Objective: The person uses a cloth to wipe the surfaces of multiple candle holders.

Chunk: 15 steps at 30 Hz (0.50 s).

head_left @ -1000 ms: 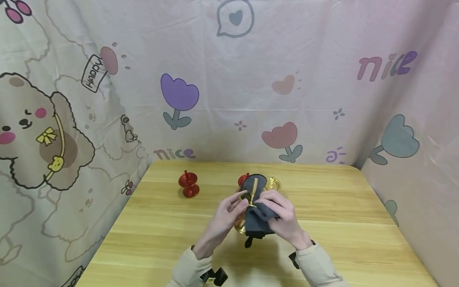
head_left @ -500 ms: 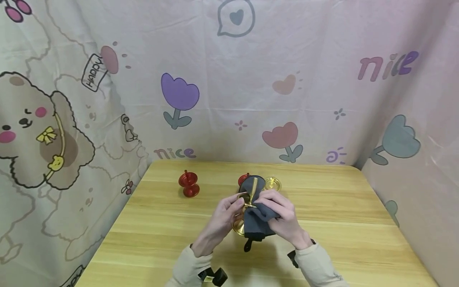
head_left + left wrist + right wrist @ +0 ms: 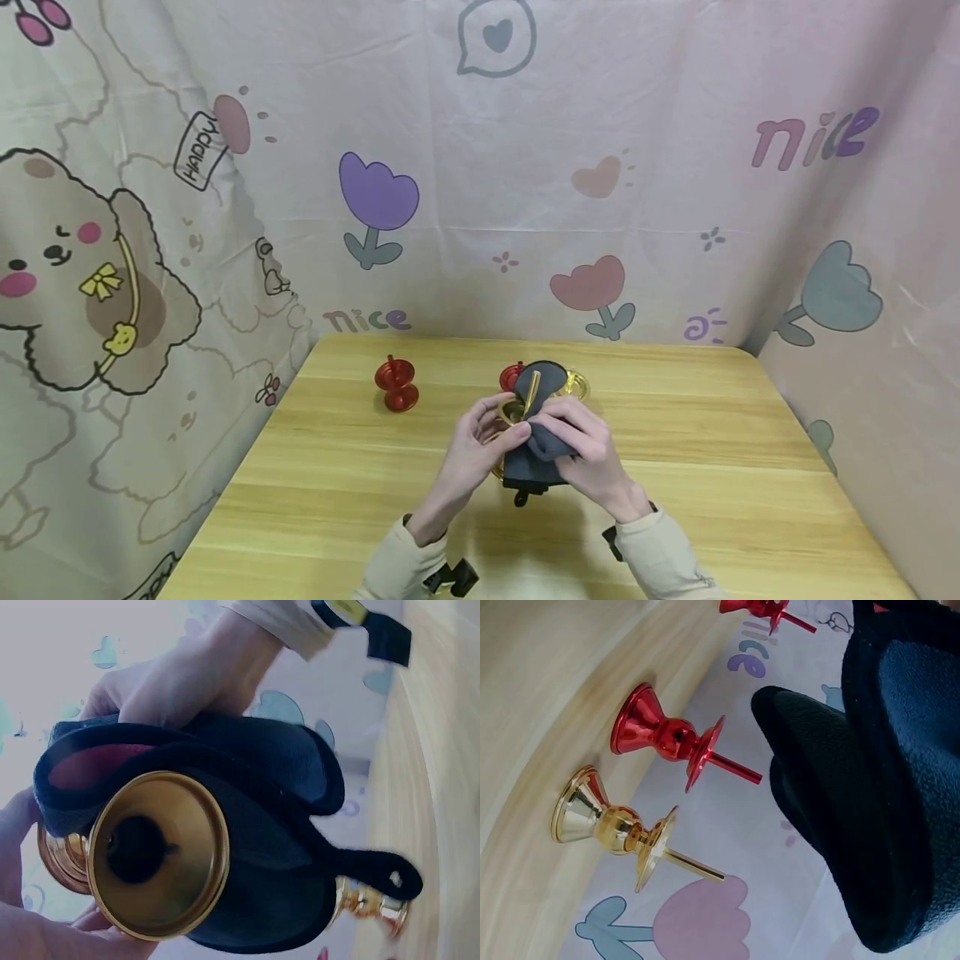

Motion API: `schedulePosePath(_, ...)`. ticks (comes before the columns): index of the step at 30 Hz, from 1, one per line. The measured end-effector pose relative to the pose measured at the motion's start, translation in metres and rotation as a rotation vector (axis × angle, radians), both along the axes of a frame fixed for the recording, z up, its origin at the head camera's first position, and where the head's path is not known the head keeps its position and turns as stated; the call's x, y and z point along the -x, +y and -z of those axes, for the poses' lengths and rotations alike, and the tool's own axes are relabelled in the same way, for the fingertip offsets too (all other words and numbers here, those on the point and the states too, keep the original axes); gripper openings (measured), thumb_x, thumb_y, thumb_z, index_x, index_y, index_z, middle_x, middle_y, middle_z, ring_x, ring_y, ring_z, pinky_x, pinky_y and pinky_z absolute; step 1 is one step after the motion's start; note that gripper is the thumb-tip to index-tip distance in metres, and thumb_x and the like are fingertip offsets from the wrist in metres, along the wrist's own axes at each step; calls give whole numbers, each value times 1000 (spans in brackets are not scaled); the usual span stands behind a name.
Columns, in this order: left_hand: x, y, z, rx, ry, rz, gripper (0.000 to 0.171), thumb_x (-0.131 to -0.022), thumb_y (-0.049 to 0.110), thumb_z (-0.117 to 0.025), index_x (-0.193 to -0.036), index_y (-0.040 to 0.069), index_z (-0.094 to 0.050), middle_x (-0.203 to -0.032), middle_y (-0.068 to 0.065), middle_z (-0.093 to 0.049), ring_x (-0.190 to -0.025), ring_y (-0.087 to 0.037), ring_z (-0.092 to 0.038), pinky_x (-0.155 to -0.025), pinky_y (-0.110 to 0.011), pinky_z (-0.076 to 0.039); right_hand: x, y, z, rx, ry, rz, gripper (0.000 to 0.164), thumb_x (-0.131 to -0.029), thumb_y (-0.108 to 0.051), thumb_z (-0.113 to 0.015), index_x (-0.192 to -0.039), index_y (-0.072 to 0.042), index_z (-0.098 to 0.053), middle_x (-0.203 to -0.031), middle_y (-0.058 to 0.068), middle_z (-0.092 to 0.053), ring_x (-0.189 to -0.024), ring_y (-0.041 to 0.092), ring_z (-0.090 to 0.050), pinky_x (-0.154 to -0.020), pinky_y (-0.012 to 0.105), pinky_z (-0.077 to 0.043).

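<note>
L hand [image 3: 480, 440] curled round shiny gold flared metal-look candle holder [image 3: 191, 859], R hand [image 3: 591, 454] bunching soft dark-grey cloth [image 3: 551, 448], holder prob. stiff & slick, best gripped by base [image 3: 195, 889]

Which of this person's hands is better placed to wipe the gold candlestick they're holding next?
Probably the right hand: it grips the dark cloth, which lies against the gold candlestick. The left hand holds the candlestick itself, so it seems better suited to steadying.
</note>
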<state>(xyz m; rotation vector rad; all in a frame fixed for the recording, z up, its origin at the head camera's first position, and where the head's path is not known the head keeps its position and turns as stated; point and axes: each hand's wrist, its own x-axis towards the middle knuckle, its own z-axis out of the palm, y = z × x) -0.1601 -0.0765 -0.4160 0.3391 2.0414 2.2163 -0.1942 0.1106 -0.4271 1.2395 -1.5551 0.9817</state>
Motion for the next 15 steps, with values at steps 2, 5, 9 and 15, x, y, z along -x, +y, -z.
schedulePosePath(2,2,-2,0,-81,-31,66,59,-95,19,-68,-145,-3,-45,-114,-5,-69,-97,-10,-65,-85,-23,-56,1,0,0,22,-21,-60,14,-97,-4,-61,-98,4,-73,-92,15,-66,-88,24,-62,-90,28,-52)
schedulePosePath(5,5,-4,0,-184,-89,159,59,-100,15,-59,-147,-12,-36,-108,5,-67,-96,-4,-65,-86,-20,-56,2,0,0,55,-51,-135,12,-96,-3,-63,-96,5,-72,-91,17,-66,-87,25,-63,-91,27,-53)
schedulePosePath(9,3,-1,0,-113,-74,139,59,-101,19,-60,-150,-6,-38,-120,-7,-68,-101,-8,-66,-88,-21,-56,3,4,2,61,-52,-116,13,-97,-3,-63,-95,6,-72,-90,17,-67,-88,26,-63,-93,27,-52)
schedulePosePath(15,-2,7,-1,63,48,-13,61,-92,27,-74,-143,6,-48,-131,-20,-65,-111,-22,-66,-93,-27,-53,1,6,-2,25,-10,-6,16,-97,-4,-59,-96,4,-73,-90,15,-68,-88,24,-62,-91,27,-52)
